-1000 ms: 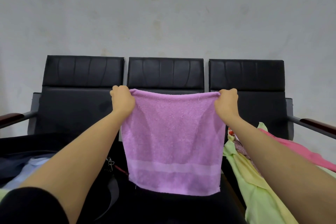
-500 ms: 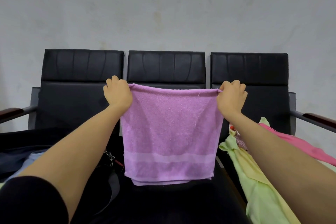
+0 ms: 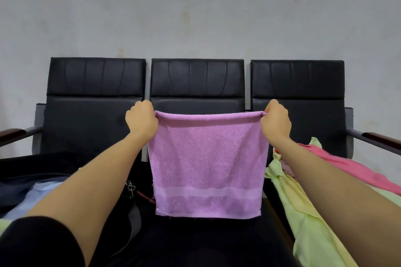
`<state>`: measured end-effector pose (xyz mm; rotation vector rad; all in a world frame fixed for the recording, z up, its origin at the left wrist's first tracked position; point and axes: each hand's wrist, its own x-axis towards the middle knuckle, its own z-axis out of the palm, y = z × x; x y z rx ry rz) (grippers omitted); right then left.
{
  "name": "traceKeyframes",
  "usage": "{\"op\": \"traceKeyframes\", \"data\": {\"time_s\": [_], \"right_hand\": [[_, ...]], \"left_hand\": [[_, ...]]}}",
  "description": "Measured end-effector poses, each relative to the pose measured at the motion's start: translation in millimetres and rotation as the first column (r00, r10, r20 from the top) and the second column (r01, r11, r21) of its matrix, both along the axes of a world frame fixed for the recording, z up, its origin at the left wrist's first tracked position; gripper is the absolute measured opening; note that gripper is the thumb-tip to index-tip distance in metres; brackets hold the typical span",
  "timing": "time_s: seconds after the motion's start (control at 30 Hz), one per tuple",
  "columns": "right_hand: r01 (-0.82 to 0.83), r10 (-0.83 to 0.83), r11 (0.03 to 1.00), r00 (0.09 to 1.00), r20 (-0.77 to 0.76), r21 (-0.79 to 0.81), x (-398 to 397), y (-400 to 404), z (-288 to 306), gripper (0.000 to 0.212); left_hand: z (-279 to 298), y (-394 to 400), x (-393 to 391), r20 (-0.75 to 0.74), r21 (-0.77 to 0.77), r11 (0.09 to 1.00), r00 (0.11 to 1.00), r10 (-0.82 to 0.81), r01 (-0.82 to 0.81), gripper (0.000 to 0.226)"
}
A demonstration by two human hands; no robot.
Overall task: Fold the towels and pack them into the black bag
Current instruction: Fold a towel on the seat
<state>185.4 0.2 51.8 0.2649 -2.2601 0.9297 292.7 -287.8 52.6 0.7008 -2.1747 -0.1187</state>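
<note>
My left hand (image 3: pixel 141 121) and right hand (image 3: pixel 275 122) each pinch a top corner of the purple towel (image 3: pixel 207 165), which hangs flat between and below them, top edge running hand to hand. The black bag (image 3: pixel 19 182) lies below my left hand, the nearer one.

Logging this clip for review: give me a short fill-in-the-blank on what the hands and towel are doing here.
1. Both hands hold the ____ towel by its top corners.
2. The left hand and right hand keep its top edge ____.
3. The towel hangs before the ____ of three black seats.
4. Green and pink cloths lie to the person's ____.

Missing words: purple; stretched; middle; right
</note>
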Motion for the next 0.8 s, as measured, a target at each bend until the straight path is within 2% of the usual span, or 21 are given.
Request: {"op": "traceKeyframes", "data": {"time_s": [0.07,0.13,0.53,0.67,0.8], "right_hand": [[0.001,-0.002,1.0,1.0,-0.014,-0.011,0.5,1.9,2.5,0.009],[0.013,-0.013,1.0,0.999,-0.034,-0.013,1.1,4.5,6.6,0.01],[0.062,-0.06,0.995,0.998,-0.031,0.073,4.6,20.0,18.8,0.012],[0.032,-0.032,0.999,0.999,0.042,-0.01,3.6,23.2,9.1,0.011],[-0.06,0.084,0.99,0.977,0.196,-0.126,-8.7,19.4,-19.3,0.021]], "left_hand": [[2.7,2.5,0.1,0.021,0.017,1.0,1.0,0.008,-0.009,0.003],[7.3,4.5,0.0,0.043,0.018,1.0,0.999,0.019,-0.02,0.011],[23.7,12.6,2.5,0.139,-0.214,0.974,0.985,0.102,-0.071,0.017],[12.1,13.4,2.6,0.157,-0.097,0.995,0.986,0.054,-0.038,0.017],[-15.8,16.8,-1.1,0.204,0.154,0.988,0.978,-0.047,0.015,0.024]]}}
